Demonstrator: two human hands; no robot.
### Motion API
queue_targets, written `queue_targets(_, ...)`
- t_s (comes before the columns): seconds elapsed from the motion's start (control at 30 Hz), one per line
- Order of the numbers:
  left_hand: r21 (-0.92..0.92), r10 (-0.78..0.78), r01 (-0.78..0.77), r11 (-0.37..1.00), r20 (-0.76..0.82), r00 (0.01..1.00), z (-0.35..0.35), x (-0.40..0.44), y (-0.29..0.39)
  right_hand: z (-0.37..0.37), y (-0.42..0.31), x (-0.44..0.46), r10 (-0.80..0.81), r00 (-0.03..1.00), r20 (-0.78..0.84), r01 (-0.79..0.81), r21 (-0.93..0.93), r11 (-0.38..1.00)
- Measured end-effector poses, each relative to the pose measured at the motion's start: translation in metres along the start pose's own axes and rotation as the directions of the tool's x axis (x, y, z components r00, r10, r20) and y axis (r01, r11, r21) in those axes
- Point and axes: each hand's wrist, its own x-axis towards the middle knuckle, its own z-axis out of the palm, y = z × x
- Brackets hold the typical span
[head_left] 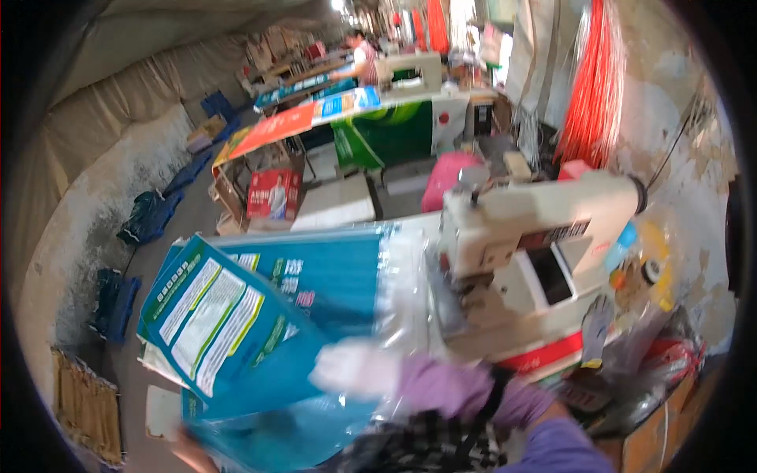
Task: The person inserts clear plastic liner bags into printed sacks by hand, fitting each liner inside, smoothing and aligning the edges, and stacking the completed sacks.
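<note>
Blue printed plastic bags [339, 276] with white, green and pink lettering lie stacked on the sewing table. One printed panel [209, 315] lies folded over at an angle on top. My right hand [359, 369], in a white glove below a purple sleeve, is on the blue plastic near its right side; its fingers are smeared by motion. My left hand [195, 451] is a blur at the lower left, beside the front edge of the bags, its fingers not distinguishable. A cream sewing machine [544, 221] stands right of the stack.
Thread cones [651, 272] and a grey glove [597, 327] lie right of the machine. Red strands [591, 94] hang by the wall. Farther back are a red box [274, 195], another sewing machine [418, 71] and a person [365, 61]. Dark bundles [146, 217] line the left floor.
</note>
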Motion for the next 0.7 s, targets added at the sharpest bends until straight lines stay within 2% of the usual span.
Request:
queue_targets(0.03, -0.061, 0.157, -0.155, 0.986, 0.03, 0.987, 0.026, 0.05, 0.02, -0.015, -0.046, 0.023, 0.003, 1.0, 0.009, -0.004, 0.026, 1.0)
queue_targets(0.07, -0.128, 0.307, -0.298, 0.946, 0.059, 0.95, 0.052, 0.1, 0.041, -0.001, -0.089, 0.036, 0.101, 0.995, 0.014, -0.102, 0.152, 0.983)
queue_targets(0.1, 0.375, 0.523, -0.461, 0.804, -0.078, 0.848, 0.127, 0.111, 0.095, 0.012, -0.119, 0.039, 0.15, 0.988, -0.042, -0.139, 0.188, 0.972)
queue_targets(0.13, 0.423, 0.653, -0.671, 0.609, 0.214, 0.727, 0.164, 0.152, 0.094, 0.018, -0.133, 0.039, 0.202, 0.974, -0.103, -0.174, 0.23, 0.957)
queue_targets(0.17, 0.252, 0.626, -0.686, 0.682, 0.284, 0.726, 0.224, 0.162, 0.097, 0.006, -0.12, 0.03, 0.35, 0.937, -0.009, -0.331, 0.303, 0.894)
queue_targets(0.2, 0.245, 0.554, -0.758, 0.604, 0.555, 0.62, 0.264, 0.154, 0.1, -0.006, -0.099, 0.012, 0.485, 0.87, 0.092, -0.483, 0.362, 0.797)
queue_targets(0.23, 0.163, 0.641, -0.94, 0.299, 0.696, 0.324, 0.304, 0.159, 0.086, 0.017, -0.084, -0.028, 0.796, 0.552, 0.248, -0.667, 0.705, 0.242)
queue_targets(0.27, 0.099, 0.571, -0.953, 0.286, 0.781, 0.253, 0.348, 0.146, 0.061, 0.026, -0.077, -0.076, 0.879, 0.463, 0.11, -0.64, 0.728, 0.246)
queue_targets(0.3, 0.109, 0.203, -0.711, 0.694, 0.919, 0.339, 0.372, 0.081, 0.107, 0.034, -0.07, -0.124, 0.933, 0.36, -0.031, -0.614, 0.745, 0.261)
queue_targets(0.33, -0.186, 0.403, -0.683, 0.706, 0.899, 0.171, 0.405, 0.05, 0.078, -0.025, -0.097, -0.115, 0.944, 0.328, -0.037, -0.894, 0.311, 0.323)
queue_targets(0.37, -0.393, 0.537, -0.696, 0.6, 0.843, -0.013, 0.435, 0.021, 0.052, -0.019, -0.106, -0.142, 0.963, 0.249, -0.102, -0.845, 0.463, 0.268)
queue_targets(0.4, -0.453, 0.563, -0.723, 0.521, 0.819, -0.108, 0.456, -0.014, 0.045, -0.013, -0.115, -0.17, 0.972, 0.168, -0.166, -0.76, 0.606, 0.235)
queue_targets(0.43, -0.502, 0.553, -0.637, 0.585, 0.821, -0.138, 0.476, -0.048, 0.028, 0.024, -0.118, -0.227, 0.981, -0.152, 0.124, -0.822, 0.535, -0.195)
queue_targets(0.47, -0.473, 0.486, -0.62, 0.626, 0.858, -0.164, 0.489, -0.078, 0.026, 0.032, -0.119, -0.249, 0.968, -0.214, 0.132, -0.887, 0.388, -0.249)
queue_targets(0.5, -0.464, 0.44, -0.526, 0.712, 0.88, -0.18, 0.5, -0.1, 0.024, 0.045, -0.136, -0.267, 0.981, -0.155, -0.115, -0.771, 0.635, -0.047)
queue_targets(0.53, -0.439, 0.387, -0.423, 0.792, 0.898, -0.207, 0.509, -0.116, 0.022, 0.02, -0.15, -0.248, 0.97, -0.24, -0.03, -0.57, 0.813, -0.116)
queue_targets(0.6, -0.45, 0.401, -0.381, 0.807, 0.893, -0.206, 0.523, -0.137, 0.017, -0.02, -0.163, -0.209, 0.925, -0.376, -0.047, -0.584, 0.787, -0.198)
queue_targets(0.63, -0.457, 0.41, -0.344, 0.82, 0.889, -0.204, 0.529, -0.14, 0.014, -0.031, -0.168, -0.206, 0.925, -0.378, -0.048, -0.582, 0.789, -0.197)
queue_targets(0.67, -0.458, 0.408, -0.346, 0.819, 0.889, -0.21, 0.535, -0.139, 0.014, -0.038, -0.171, -0.205, 0.957, -0.128, -0.261, -0.892, 0.452, 0.004)
queue_targets(0.7, -0.514, 0.481, -0.345, 0.786, 0.858, -0.181, 0.538, -0.138, 0.012, -0.043, -0.173, -0.204, 0.923, 0.184, -0.338, -0.98, 0.005, 0.197)
